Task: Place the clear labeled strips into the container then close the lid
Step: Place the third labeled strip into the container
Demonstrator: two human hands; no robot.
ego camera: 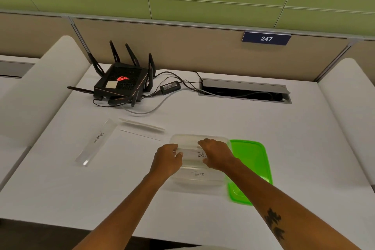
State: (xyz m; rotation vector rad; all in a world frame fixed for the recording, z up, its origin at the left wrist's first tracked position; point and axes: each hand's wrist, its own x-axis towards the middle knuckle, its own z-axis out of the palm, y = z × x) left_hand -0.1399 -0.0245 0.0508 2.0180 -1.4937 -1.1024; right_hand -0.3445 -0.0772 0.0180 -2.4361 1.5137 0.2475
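Note:
A clear plastic container (199,185) stands on the white desk in front of me. Inside it lies a clear strip labeled TIGER (197,174). Above that, a second clear strip (192,155) with a label starting "DE" sits over the container; my left hand (167,159) pinches its left end and my right hand (218,154) grips its right end, covering part of the label. The green lid (251,160) lies flat just right of the container. Left on the desk lie a strip labeled PENGUIN (96,141) and another clear strip (142,129).
A black router with antennas (121,81) and its power brick (170,87) with cables sit at the back left. A cable slot (244,92) opens at the back of the desk. The desk's front edge (113,233) runs below my arms.

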